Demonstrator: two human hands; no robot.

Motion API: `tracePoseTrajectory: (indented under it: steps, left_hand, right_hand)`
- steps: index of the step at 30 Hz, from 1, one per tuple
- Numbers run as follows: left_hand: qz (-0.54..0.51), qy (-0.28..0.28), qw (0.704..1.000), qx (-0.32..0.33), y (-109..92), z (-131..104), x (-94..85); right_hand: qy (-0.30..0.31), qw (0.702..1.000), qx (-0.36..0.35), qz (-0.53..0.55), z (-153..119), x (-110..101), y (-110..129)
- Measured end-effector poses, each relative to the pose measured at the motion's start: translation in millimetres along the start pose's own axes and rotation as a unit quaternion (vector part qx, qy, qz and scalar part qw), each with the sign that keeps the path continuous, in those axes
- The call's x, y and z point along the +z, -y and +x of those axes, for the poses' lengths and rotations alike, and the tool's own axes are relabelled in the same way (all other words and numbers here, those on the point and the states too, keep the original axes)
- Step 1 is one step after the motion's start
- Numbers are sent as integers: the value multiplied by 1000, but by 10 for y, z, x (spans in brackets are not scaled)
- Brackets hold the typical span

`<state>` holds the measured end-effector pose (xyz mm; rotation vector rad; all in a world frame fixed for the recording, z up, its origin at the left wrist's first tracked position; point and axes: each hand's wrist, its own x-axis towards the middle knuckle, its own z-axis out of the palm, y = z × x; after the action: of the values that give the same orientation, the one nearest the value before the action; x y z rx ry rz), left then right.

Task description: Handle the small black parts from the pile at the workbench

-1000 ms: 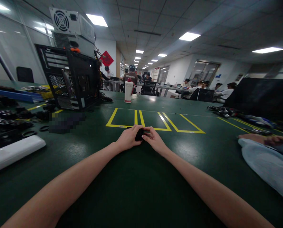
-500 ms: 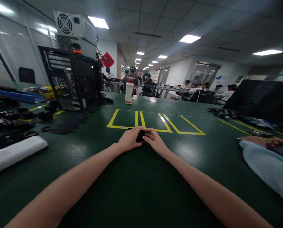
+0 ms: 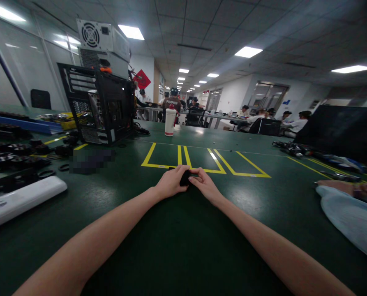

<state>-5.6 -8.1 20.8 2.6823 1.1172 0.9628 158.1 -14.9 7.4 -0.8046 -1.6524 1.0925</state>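
Apparently light, the black part (image 3: 185, 178) sits near the centre of the frame, over the bench (image 3: 183, 238). The left hand (image 3: 171, 182) has its grip closed around it; the right hand (image 3: 206, 186) curls at its right edge, but whether that grip pinches anything, I cannot tell. It looks stiff and perhaps smooth, so its sides seem the best hold.

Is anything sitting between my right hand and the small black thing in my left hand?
Nothing visible does. Your left hand holds the black thing, with your right hand close beside it; whether the fingertips touch it, I cannot tell. The white bottle stands farther back on the green table.
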Motion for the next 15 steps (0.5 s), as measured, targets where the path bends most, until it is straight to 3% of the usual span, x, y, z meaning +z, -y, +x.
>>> tracePoseTrajectory:
  steps: [7,15]
  left_hand:
    - [-6,0,1000,3,25,2,18]
    - [2,-6,1000,12,24,-12,0]
  right_hand:
    - [2,999,35,-16,6,-36,-7]
    - [10,1000,16,11,-19,-9,33]
